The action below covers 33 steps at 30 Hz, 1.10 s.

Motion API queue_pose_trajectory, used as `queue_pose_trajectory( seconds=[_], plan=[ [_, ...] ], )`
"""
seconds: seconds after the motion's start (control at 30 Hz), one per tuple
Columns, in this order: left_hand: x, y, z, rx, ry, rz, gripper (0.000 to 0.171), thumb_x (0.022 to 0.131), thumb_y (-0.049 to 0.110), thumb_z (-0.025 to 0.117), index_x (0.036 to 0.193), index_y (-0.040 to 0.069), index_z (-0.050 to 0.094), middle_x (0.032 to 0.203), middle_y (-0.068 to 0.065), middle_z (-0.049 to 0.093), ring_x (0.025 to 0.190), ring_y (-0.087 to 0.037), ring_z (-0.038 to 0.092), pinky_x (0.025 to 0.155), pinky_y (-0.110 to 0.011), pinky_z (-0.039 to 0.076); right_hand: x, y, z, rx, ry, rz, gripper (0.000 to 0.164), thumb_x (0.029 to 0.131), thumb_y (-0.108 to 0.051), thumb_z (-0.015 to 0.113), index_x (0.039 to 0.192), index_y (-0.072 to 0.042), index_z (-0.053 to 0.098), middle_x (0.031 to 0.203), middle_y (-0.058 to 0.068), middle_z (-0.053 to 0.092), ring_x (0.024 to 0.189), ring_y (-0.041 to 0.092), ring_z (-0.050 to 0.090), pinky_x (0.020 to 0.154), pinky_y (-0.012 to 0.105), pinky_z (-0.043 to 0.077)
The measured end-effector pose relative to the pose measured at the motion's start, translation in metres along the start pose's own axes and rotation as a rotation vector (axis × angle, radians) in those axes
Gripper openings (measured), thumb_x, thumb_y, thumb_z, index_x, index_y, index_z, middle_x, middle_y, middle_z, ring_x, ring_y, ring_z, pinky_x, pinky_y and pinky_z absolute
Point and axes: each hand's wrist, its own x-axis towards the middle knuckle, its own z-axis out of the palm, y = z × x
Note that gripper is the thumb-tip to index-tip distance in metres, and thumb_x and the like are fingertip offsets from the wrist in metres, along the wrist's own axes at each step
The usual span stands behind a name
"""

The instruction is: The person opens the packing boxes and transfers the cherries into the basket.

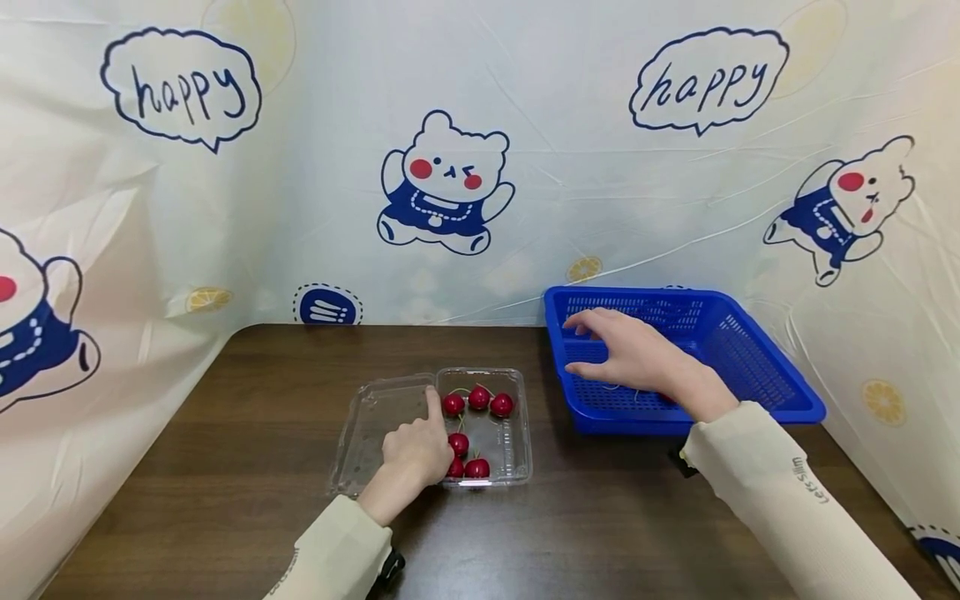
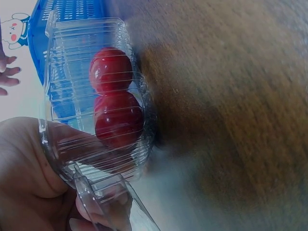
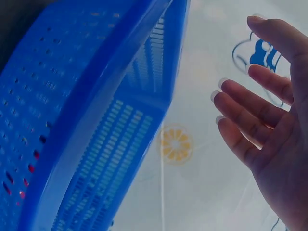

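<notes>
This is a screened-off booth: cartoon-printed sheeting [image 1: 330, 208] surrounds a wood-grain table [image 1: 225, 467] on three sides.

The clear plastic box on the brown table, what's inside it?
Six round red cherries show inside the clear plastic box. The person's left hand covers part of its left side in the head view, so anything behind is hidden.

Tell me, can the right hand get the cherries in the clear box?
Probably yes: the right hand looks empty, the clear box is open, and the left hand is at its hinge side, so most cherries look uncovered.
</notes>
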Motion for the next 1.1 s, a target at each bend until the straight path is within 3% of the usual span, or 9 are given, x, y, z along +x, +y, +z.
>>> queue_pose_trajectory(
  seconds=[0.47, 0.83, 1.1],
  plan=[
    [0.0, -0.002, 0.001, -0.002, 0.003, 0.007, 0.08, 0.087, 0.016, 0.055, 0.152, -0.003, 0.014, 0.045, -0.005, 0.046, 0.04, -0.018, 0.037, 0.039, -0.03, 0.027, 0.01, -0.037, 0.015, -0.046, -0.038, -0.105, 0.054, 0.081, -0.041, 0.073, 0.125, -0.011, 0.061, 0.118, 0.008, 0.067, 0.105, 0.023, 0.058, 0.09, 0.045, 0.053],
    [0.001, -0.001, 0.002, 0.003, -0.003, 0.007, 0.08, 0.087, 0.016, 0.055, 0.152, -0.003, 0.013, 0.044, -0.003, 0.043, 0.039, -0.016, 0.034, 0.039, -0.03, 0.026, 0.019, -0.054, 0.045, -0.041, -0.099, -0.173, 0.052, 0.082, -0.041, 0.071, 0.127, -0.015, 0.061, 0.12, 0.007, 0.068, 0.106, 0.021, 0.061, 0.088, 0.042, 0.055],
    [0.001, -0.001, 0.001, 0.006, -0.009, 0.003, 0.081, 0.087, 0.017, 0.056, 0.152, -0.002, 0.013, 0.045, -0.005, 0.048, 0.04, -0.018, 0.039, 0.039, -0.031, 0.028, 0.023, -0.066, 0.066, -0.111, -0.132, -0.274, 0.05, 0.083, -0.04, 0.071, 0.124, -0.013, 0.062, 0.111, 0.008, 0.07, 0.093, 0.019, 0.062, 0.08, 0.038, 0.056]
  ],
)
